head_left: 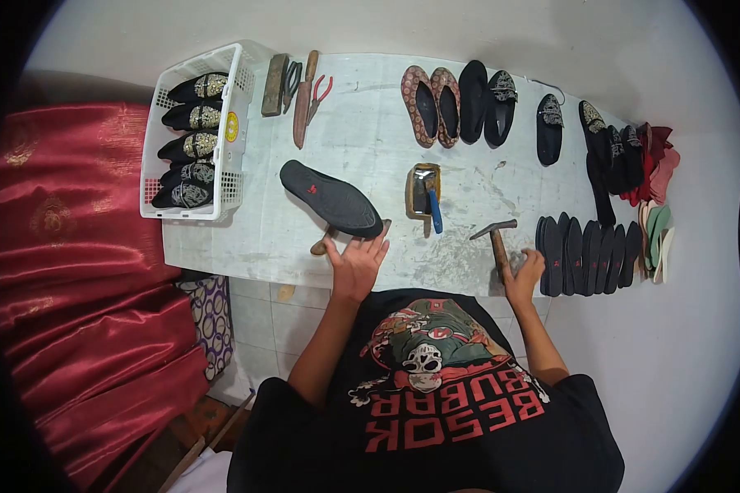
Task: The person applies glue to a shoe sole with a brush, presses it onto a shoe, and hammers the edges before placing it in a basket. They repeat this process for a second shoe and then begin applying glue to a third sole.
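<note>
A black shoe point(330, 197) lies sole up in front of me, with a small red mark on its sole. My left hand point(356, 267) is open below its near end, fingers spread and fingertips at the shoe's edge. Part of a wooden-handled tool point(321, 246) pokes out from under the shoe; the rest is hidden. To the right, a hammer point(499, 246) rests with its metal head away from me. Beside the end of its handle is my right hand point(526, 275), fingers loosely bent and apart from the wood, thumb side close to it.
Between the hands stands a glue tin point(414, 215) with a blue-handled brush point(435, 212). Black soles point(588, 255) line the right. Finished shoes point(473, 103) stand at the back. A white basket point(237, 140) of decorated shoes is left, near a knife point(302, 111) and red-handled pliers point(321, 97).
</note>
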### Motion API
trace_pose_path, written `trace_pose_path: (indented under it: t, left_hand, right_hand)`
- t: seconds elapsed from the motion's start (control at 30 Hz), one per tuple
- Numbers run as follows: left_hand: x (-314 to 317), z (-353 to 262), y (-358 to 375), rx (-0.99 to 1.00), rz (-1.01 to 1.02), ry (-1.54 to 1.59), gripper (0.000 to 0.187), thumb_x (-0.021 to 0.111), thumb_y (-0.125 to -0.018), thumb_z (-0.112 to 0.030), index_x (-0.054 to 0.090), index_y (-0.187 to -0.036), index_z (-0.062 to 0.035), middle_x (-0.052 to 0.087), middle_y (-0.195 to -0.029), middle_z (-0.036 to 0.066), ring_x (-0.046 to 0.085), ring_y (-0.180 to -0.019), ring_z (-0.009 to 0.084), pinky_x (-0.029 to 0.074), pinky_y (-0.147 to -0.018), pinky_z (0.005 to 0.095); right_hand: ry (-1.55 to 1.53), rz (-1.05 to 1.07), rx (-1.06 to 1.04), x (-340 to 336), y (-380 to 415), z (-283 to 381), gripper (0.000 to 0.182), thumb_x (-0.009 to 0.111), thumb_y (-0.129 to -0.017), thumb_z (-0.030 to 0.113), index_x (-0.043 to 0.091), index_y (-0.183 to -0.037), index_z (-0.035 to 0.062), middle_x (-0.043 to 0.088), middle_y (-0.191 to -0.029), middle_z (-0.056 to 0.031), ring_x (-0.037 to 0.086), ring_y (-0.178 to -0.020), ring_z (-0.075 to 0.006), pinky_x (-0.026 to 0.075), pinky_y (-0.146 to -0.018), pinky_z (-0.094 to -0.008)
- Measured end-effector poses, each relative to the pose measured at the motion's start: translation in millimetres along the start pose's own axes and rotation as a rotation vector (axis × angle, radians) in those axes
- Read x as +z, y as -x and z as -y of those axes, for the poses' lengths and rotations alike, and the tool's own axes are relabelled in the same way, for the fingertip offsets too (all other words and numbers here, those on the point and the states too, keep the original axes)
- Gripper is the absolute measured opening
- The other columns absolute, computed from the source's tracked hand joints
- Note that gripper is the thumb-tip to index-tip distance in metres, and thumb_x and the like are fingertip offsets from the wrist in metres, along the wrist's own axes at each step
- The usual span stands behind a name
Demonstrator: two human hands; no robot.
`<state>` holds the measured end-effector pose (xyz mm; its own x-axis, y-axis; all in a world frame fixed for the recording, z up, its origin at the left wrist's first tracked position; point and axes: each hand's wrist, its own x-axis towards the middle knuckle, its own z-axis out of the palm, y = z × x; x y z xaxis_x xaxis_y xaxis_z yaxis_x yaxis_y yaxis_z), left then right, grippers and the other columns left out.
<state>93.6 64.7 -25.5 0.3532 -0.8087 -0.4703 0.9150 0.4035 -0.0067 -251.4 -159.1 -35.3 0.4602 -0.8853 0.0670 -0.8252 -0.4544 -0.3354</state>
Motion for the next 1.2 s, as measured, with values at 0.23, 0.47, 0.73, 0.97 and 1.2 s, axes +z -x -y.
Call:
trace_pose_path:
  t: [0.23, 0.47, 0.73, 0.97, 1.2]
  left_hand:
    - [6.6, 13.0, -53.5, 0.214, 0.343, 0.167, 0.121, 0.086, -0.071, -0.062, 0.029, -0.157, 0.0006, 0.043, -0.157, 0.015, 0.040, -0.147, 0.0295, 0.036, -0.122, 0.0482]
    - [21.4, 12.1, -78.8, 0.206, 0.424, 0.261, 0.117, 0.097, -0.065, -0.038, 0.032, -0.156, -0.0018, 0.055, -0.131, 0.009, 0.056, -0.123, 0.0236, 0.045, -0.113, 0.0415]
    - [19.6, 6.7, -76.5, 0.193, 0.409, 0.138, 0.094, 0.095, -0.067, -0.040, 0.046, -0.141, -0.0096, 0.055, -0.127, 0.006, 0.055, -0.122, 0.0227, 0.048, -0.110, 0.0387]
    - [13.3, 4.6, -77.3, 0.152, 0.406, 0.144, 0.097, 0.096, -0.066, -0.040, 0.045, -0.142, -0.0097, 0.055, -0.127, 0.006, 0.055, -0.123, 0.0229, 0.047, -0.111, 0.0389]
    - [26.7, 3.0, -73.7, 0.218, 0.342, 0.066, 0.097, 0.096, -0.065, -0.041, 0.046, -0.141, -0.0075, 0.056, -0.128, 0.007, 0.056, -0.124, 0.0232, 0.045, -0.114, 0.0396]
  right_hand:
    - [-0.158, 0.395, 0.066, 29.8, 15.6, -22.2, 0.073, 0.086, -0.078, 0.022, 0.048, -0.134, -0.0037, 0.055, -0.122, -0.0258, 0.055, -0.116, -0.0439, 0.045, -0.102, -0.0486]
    - [-0.100, 0.431, 0.127, 40.1, -8.8, -17.1, 0.056, 0.068, -0.081, 0.010, 0.048, -0.132, 0.0014, 0.055, -0.128, -0.0292, 0.059, -0.114, -0.0483, 0.048, -0.096, -0.0518]
    - [-0.159, 0.323, 0.348, 1.1, 1.7, -14.6, 0.032, 0.062, -0.078, 0.003, 0.056, -0.108, 0.0019, 0.065, -0.088, -0.0219, 0.066, -0.085, -0.0422, 0.051, -0.081, -0.0472]
    - [-0.519, 0.302, 0.044, -76.4, -19.6, 94.2, 0.065, 0.052, -0.077, -0.005, 0.047, -0.142, -0.0012, 0.058, -0.118, -0.0150, 0.058, -0.101, -0.0222, 0.048, -0.094, -0.0345]
    - [-0.742, 0.451, -0.353, -41.1, -81.7, 210.9, 0.062, 0.066, -0.089, 0.000, 0.040, -0.145, 0.0003, 0.060, -0.105, -0.0131, 0.058, -0.090, -0.0219, 0.048, -0.085, -0.0337]
